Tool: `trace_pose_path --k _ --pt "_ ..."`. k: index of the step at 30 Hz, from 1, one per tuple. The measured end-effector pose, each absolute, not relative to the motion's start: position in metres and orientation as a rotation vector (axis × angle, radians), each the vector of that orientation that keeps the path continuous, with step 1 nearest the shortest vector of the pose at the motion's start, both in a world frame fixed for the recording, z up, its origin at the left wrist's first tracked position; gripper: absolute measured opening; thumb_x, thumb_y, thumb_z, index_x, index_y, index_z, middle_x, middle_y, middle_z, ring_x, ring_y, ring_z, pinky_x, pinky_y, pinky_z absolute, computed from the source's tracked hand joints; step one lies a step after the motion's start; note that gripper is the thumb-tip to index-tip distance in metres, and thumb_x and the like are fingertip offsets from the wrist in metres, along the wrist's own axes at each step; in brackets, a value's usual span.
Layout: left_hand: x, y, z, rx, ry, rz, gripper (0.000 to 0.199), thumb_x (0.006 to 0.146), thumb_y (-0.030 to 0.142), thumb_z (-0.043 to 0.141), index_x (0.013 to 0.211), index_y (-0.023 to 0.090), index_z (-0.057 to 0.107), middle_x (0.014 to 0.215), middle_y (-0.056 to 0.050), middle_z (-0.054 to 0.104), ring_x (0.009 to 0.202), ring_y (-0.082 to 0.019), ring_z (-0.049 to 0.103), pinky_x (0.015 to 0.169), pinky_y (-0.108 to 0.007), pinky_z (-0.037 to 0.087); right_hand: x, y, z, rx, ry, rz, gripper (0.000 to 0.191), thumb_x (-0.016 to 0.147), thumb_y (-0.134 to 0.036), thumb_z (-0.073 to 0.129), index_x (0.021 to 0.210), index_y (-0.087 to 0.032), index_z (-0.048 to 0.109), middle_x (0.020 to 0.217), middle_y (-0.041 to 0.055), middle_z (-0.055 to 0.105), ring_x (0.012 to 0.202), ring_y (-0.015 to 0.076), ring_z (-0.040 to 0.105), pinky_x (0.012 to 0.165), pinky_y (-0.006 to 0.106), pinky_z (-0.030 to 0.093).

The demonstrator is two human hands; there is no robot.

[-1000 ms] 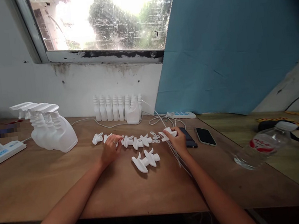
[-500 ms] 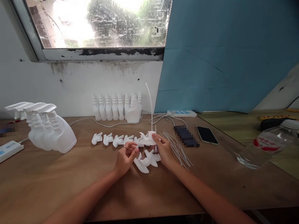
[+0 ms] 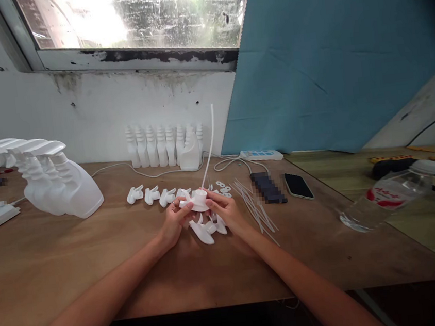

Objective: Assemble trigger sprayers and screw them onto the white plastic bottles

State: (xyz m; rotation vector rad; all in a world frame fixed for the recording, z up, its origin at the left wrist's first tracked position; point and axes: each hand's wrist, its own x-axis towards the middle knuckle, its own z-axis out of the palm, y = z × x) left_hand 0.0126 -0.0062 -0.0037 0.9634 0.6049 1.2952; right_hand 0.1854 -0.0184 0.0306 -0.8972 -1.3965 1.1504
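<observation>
White trigger spray head (image 3: pixel 200 202) is up off the wooden table (image 3: pixel 214 282), between both hands, tilted, with its round collar facing upward. Left hand (image 3: pixel 172 223) pinches the trigger spray head's left side, thumb and fingers closed on it. Right hand (image 3: pixel 228 214) pinches its right side the same way. White dip tube (image 3: pixel 211 148) rises from the collar area, curving up; can't tell if its lower end sits in the collar or is just gripped by the right fingers.

Everything else relative to the trigger spray head. Just on its near side: two loose spray heads (image 3: pixel 202 233), lying close together, partly covered by the right hand. Left and slightly beyond: row of spray heads (image 3: pixel 151 195), the nearest one part hidden. Just right and beyond: small white rings (image 3: pixel 224 190). Farther right: loose dip tubes (image 3: pixel 257 210) in a fanned heap, next a dark blurred-out object (image 3: pixel 268 188), then a smartphone (image 3: pixel 298 185), and farthest a clear plastic bottle (image 3: pixel 388 199) with a red-and-white label. Straight beyond: line of white bottles (image 3: pixel 152 146), upright, ribbed necks. Beyond to the right: power strip (image 3: pixel 262 155). Well left: cluster of white spray bottles (image 3: pixel 83 192) with heads on top.
</observation>
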Motion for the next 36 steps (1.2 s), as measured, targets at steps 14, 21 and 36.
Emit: trace_pose_path --k 14,21,36 --pt "0.006 -0.003 0.001 0.93 0.51 1.192 0.038 0.079 0.036 0.068 0.1 0.02 0.04 0.092 -0.003 0.067 0.076 -0.023 0.071 0.06 -0.035 0.059 0.198 -0.014 0.033 -0.88 -1.383 1.155 0.025 0.075 -0.042 0.073 0.091 -0.022 0.075 0.072 0.0013 0.067 0.049 0.0107 0.053 0.045 0.025 0.038" --pt "0.005 0.001 -0.004 1.002 0.575 1.222 0.041 0.077 0.037 0.073 0.101 0.019 0.045 0.08 0.0 0.063 0.06 -0.016 0.066 0.043 -0.022 0.05 0.203 -0.01 0.028 -0.916 -1.378 1.085 0.027 0.075 -0.044 0.073 0.087 -0.02 0.076 0.071 0.0025 0.068 0.049 0.0114 0.052 0.046 0.026 0.04" --pt "-0.02 0.019 -0.013 1.064 0.887 1.423 0.032 0.071 0.032 0.071 0.085 0.021 0.045 0.051 0.009 0.049 0.029 -0.006 0.04 0.028 -0.016 0.021 0.309 0.03 0.049 -1.073 -0.859 0.141 0.034 0.08 -0.053 0.054 0.072 -0.021 0.053 0.053 -0.0053 0.044 0.046 0.0126 0.049 0.049 0.026 0.037"
